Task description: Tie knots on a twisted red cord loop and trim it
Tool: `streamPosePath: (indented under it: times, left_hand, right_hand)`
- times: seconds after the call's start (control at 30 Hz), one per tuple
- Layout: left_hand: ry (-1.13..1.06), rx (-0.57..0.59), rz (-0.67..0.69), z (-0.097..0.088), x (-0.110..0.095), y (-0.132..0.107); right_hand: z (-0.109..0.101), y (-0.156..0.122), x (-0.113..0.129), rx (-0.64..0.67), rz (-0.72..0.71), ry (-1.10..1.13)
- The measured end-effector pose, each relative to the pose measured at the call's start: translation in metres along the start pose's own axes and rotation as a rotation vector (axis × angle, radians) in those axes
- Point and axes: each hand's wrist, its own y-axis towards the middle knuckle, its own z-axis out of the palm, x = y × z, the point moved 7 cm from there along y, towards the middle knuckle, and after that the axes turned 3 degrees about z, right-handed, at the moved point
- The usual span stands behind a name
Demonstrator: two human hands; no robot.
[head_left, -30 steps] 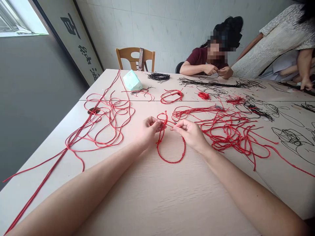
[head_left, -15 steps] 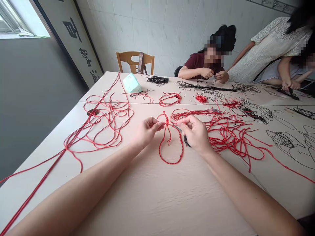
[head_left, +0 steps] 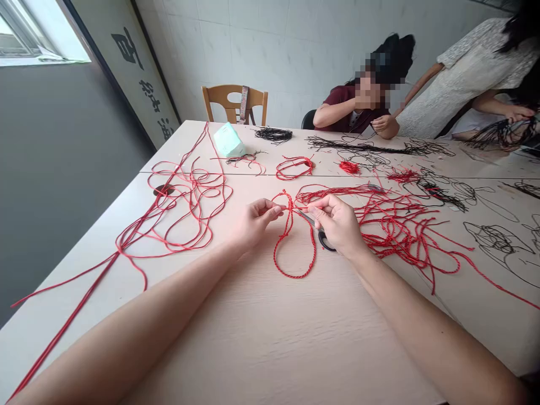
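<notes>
Between my hands lies a red braided cord loop (head_left: 296, 276) with a knotted section near its top. My left hand (head_left: 262, 220) is closed, thumb and fingertips pinching a thin red cord end at the left of the knot. On the other side, my right hand (head_left: 336, 225) pinches another thin red cord end. Scissors with black handles (head_left: 327, 242) lie on the table beneath and beside my right hand, their blades pointing toward the knot. The lower part of the loop rests on the tabletop.
Long red cords (head_left: 185, 247) spread to the left, and a pile of red braided cords (head_left: 400, 236) lies right. Beyond are a red coil (head_left: 295, 168), a pale green packet (head_left: 228, 140) and black cord bundles (head_left: 273, 134). Co-workers sit and stand across the table (head_left: 236, 337).
Both hands stay pinched on the cord ends, and the scissors' handle shows more. Across the table, one co-worker has raised a hand toward the face; another has lifted a black cord bundle.
</notes>
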Motion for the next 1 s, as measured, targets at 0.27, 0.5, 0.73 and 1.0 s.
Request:
streamPosePath:
  times: [0.27,0.5,0.73,1.0]
  left_hand:
    - [-0.025,0.189,-0.107,0.023,-0.001,-0.012]
    - [0.091,0.136,-0.076,0.019,-0.001,-0.010]
    - [0.459,0.120,0.128,0.017,-0.015,-0.010]
    - [0.645,0.116,0.264,0.018,-0.030,-0.011]
  right_hand:
    - [0.010,-0.009,0.018,0.075,-0.033,-0.023]
    - [0.000,-0.014,0.031,-0.104,-0.283,-0.435]
    - [0.021,-0.025,0.041,-0.007,-0.498,-0.786]
    - [0.017,-0.012,-0.002,0.400,0.235,-0.251]
